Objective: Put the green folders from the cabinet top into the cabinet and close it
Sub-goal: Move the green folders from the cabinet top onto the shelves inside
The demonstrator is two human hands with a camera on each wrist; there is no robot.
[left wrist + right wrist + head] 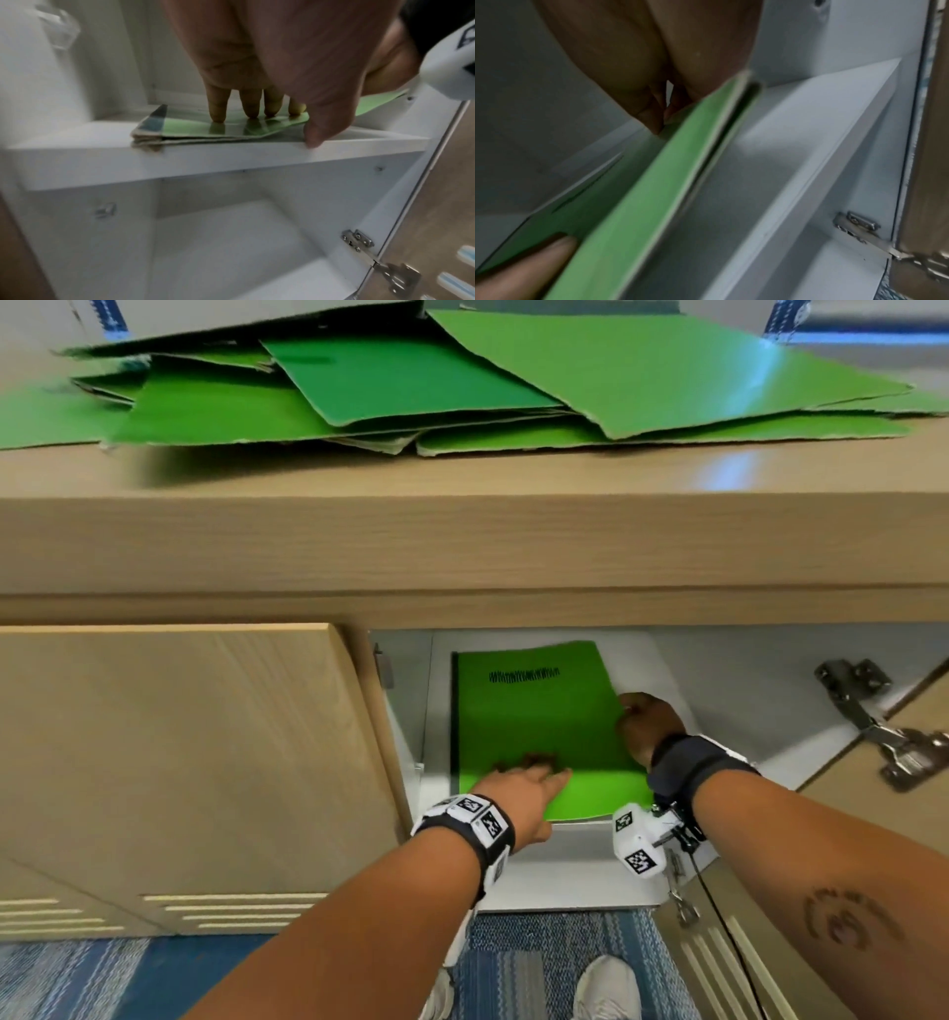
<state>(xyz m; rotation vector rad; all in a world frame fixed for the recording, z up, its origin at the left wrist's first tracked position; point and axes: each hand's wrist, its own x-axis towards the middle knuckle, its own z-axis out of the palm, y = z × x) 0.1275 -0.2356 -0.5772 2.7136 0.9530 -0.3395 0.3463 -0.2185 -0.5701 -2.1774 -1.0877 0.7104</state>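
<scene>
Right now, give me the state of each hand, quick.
Left hand: open, straight fingers pressing flat on the green folders on the shelf.
Right hand: gripping the right edge of those folders.

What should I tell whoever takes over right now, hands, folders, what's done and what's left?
Left hand: straight fingers pressing flat on the folder stack on the upper shelf inside the cabinet.
Right hand: gripping that stack's right edge.
Done: right door open, some folders shelved.
Left: the loose pile of green folders on the cabinet top goes in; then shut the door.
</scene>
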